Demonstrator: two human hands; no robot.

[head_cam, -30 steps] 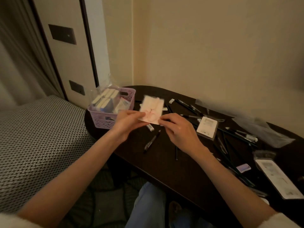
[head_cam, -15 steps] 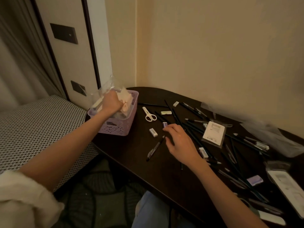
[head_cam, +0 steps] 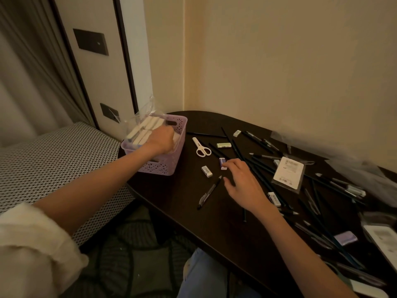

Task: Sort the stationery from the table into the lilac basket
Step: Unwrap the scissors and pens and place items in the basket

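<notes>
Left hand [head_cam: 161, 140] sits curled inside the lilac basket [head_cam: 171, 162] at the table's [head_cam: 193, 211] left end, contents of its grip not discernible; right hand [head_cam: 242, 186], fingers relaxed, touches a small eraser [head_cam: 223, 163] among scattered pens.

Herringbone-patterned bed [head_cam: 43, 160], grey curtain [head_cam: 28, 67], dark wall panels [head_cam: 91, 41], cream wall [head_cam: 290, 61].

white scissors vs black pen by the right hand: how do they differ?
Colour: the scissors are white; the pen is black.
Shape: the scissors are short and broad with two finger loops; the pen is one long thin stick.
Place: the scissors lie nearer the lilac basket; the pen lies nearer the table's front edge, its tip beside the right hand.
Both lie flat on the table, untouched.
</notes>
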